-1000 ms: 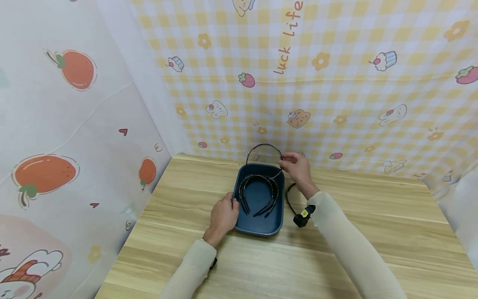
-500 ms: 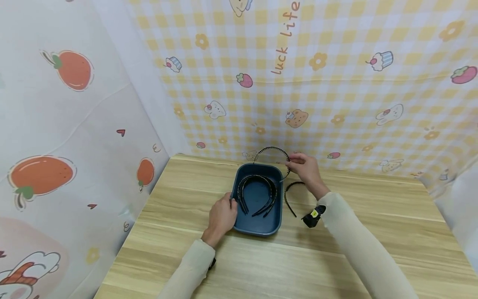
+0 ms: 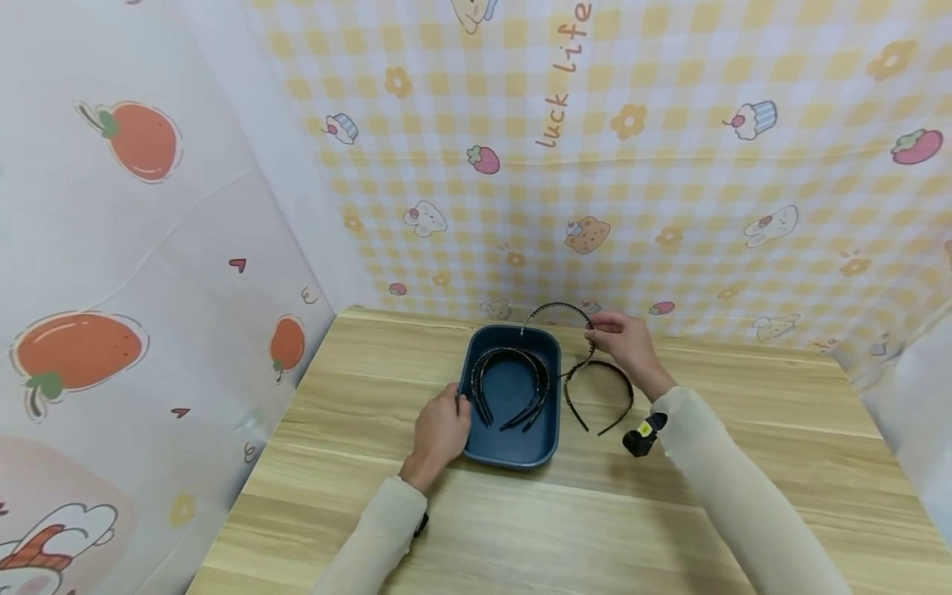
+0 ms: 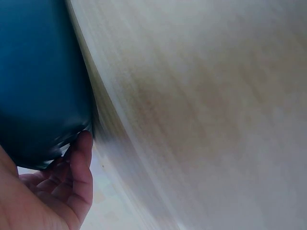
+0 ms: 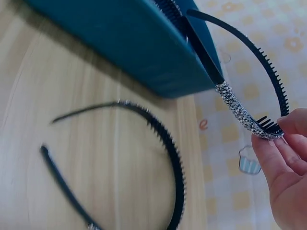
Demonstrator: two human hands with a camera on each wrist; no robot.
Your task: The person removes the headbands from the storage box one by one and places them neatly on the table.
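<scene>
Clock read in the head view, tub at centre, 12 away from the person. Left hand (image 3: 443, 426) at 8–9 o'clock, fingers and thumb clamped on the side of the dark blue tub (image 3: 513, 459); presumably this steadies it. Right hand (image 3: 627, 343) at about 2 o'clock, thumb and fingertips pinched together on a toothed headband with a rhinestone-covered stretch (image 5: 235, 106). Pinch is on one side of the arc, both ends free; judged to suit so thin a band. Held headband is raised at about 1 o'clock, near the tub's far right corner; contact with the rim cannot be told.

Second toothed headband (image 5: 175, 165) lies on the wooden tabletop (image 3: 521, 529) at 3 o'clock, just beside the tub, ends toward 6.

Counts: tub, 1; headband in hand, 1; on tabletop, 1; headbands in tub (image 3: 546, 382), at least 2, overlapping, likely nested by shape; exact number unclear.
</scene>
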